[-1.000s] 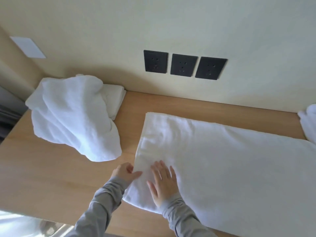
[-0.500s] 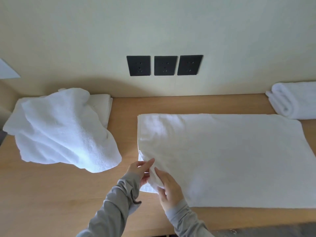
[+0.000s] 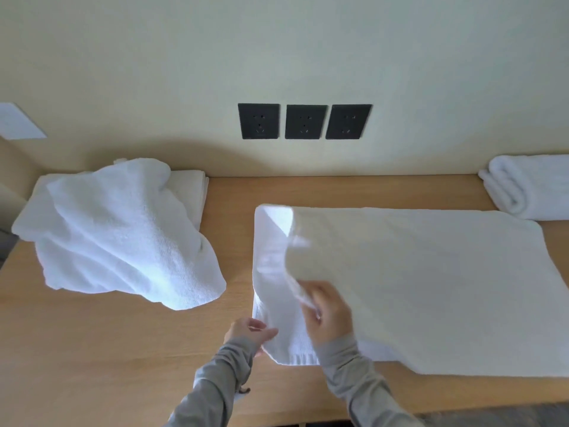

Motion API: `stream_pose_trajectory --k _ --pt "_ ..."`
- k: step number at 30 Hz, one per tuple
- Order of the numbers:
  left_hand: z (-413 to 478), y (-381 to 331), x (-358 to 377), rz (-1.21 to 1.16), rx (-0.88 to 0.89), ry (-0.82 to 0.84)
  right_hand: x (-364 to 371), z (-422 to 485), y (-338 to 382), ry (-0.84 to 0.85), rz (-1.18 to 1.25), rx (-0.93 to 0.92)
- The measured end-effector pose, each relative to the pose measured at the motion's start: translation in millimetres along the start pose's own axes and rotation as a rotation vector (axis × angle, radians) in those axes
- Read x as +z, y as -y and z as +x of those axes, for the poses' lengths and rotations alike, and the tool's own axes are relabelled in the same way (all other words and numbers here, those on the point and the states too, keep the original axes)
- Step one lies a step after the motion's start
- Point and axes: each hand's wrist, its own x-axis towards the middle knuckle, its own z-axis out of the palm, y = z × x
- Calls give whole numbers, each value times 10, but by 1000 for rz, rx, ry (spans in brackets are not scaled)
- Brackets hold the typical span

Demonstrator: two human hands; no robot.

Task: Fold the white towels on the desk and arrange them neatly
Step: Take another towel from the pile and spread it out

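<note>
crumpled towel (image 3: 123, 232) left of flat towel (image 3: 431, 288); rolled towel (image 3: 529, 186) right.

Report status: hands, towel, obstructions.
Left hand pinches near-left corner of spread towel. Right hand grips its top layer, lifted. Crumpled towel to left, rolled towel far right.

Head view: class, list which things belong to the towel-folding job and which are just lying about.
Job: spread towel, held by left hand and right hand; crumpled towel; rolled towel; folded stack; desk.
Lying about: three wall sockets; white wall plate.
</note>
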Motion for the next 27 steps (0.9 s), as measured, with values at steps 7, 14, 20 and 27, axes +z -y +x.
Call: stream_pose_trajectory --k 7,14,20,27 --pt "-156 58 -97 -417 20 14 396 -557 10 283 -98 -85" --pt "-322 -3 -139 -560 -4 46 196 -222 77 113 43 -21" --pt "-546 -141 -201 -628 43 89 -150 275 232 -237 -20 -191" --pt "-642 -214 -225 -576 109 62 186 -233 283 -24 -53 -232"
